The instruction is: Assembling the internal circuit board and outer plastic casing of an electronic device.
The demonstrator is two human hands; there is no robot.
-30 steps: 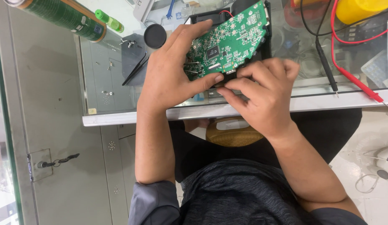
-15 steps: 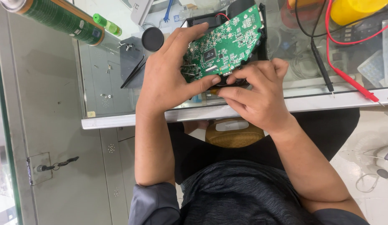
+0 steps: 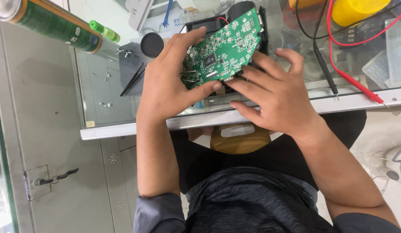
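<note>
The green circuit board [image 3: 224,47] sits tilted over the glass tabletop's [image 3: 105,95] near edge, its long axis rising toward the far right. The left hand [image 3: 168,86] pinches its lower-left end (thumb underneath); the right hand [image 3: 273,97], fingers spread, touches its lower edge.

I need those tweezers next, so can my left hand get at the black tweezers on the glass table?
Probably yes, once freed: the left hand grips the green circuit board, but the black tweezers lie just beside it on the glass table, unobstructed.

Bright, even daylight, soft shadows, faint glare on glass top [image 3: 101,95], sharp w/ slight edge distortion.
</note>
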